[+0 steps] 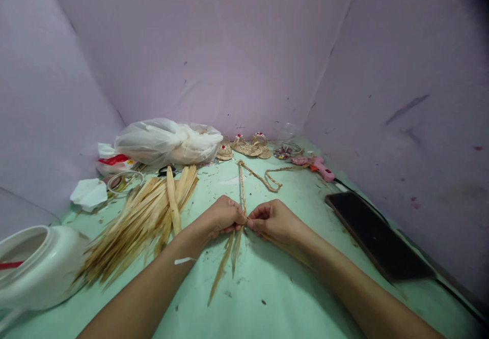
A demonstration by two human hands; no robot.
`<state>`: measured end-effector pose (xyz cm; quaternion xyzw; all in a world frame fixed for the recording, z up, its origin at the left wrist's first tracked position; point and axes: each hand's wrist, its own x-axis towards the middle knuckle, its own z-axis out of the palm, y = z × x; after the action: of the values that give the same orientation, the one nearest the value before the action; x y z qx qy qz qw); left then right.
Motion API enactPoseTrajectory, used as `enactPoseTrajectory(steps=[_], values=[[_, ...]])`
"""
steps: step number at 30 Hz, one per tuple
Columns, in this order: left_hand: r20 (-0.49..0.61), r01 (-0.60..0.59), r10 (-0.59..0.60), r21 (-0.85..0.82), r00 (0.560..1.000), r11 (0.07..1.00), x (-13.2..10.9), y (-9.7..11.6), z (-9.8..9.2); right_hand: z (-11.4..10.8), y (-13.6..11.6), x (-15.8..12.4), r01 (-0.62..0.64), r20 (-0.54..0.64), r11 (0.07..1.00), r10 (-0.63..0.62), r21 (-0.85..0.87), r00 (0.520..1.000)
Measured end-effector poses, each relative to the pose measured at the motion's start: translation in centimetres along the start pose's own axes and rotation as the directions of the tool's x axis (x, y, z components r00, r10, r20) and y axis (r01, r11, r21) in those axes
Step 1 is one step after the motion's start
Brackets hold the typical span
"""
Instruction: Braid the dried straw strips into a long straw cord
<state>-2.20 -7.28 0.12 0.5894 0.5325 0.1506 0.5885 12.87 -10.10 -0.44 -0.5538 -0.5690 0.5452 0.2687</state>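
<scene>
With a clock face laid on the mint-green counter and centred on the hands, a rounded white plastic container lies tipped between eight and nine. At nine is a spread bundle of flat, straw-coloured dry fibre strips, and a knotted, translucent white plastic bag sits between ten and eleven. The left hand is pinched around the near end of a thin, tan braided fibre cord. Loose strand ends splay out toward half past six. The cord runs to twelve, then bends back and off toward one. Small woven straw pieces with red beads stand beyond it at twelve. The right hand, just beside the left, appears to grip a tan strand between thumb and fingertips, the strand trailing toward four. A pink glue gun lies near two, a flat black phone-like device at three.

The step in hand looks like plaiting; the next crossing would call for a firm left pinch and even tension from the right.
</scene>
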Motion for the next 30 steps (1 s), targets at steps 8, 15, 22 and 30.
enactPoseTrajectory(steps=[8, 15, 22, 30], values=[[0.044, -0.007, 0.007, 0.006, 0.999, 1.000, -0.4, 0.7, 0.2, 0.6, 1.3, 1.2, 0.079, -0.119, 0.986, -0.097, -0.149, 0.988], [0.022, -0.019, 0.018, 0.031, 1.000, 0.999, -0.9, 1.2, 0.3, 0.5, 0.4, 0.7, 0.068, -0.130, 0.996, -0.076, -0.066, 0.989], [0.049, -0.151, 0.144, 0.209, 0.988, 0.966, -0.6, 0.5, 0.2, 0.6, 0.3, 0.8, -0.015, -0.137, 0.999, 0.021, 0.045, 0.990], [-0.182, 0.053, 0.062, 0.569, 0.981, 0.821, -2.3, 2.4, 0.2, 0.9, -0.4, 0.7, -0.090, -0.096, 0.993, 0.097, 0.076, 0.991]])
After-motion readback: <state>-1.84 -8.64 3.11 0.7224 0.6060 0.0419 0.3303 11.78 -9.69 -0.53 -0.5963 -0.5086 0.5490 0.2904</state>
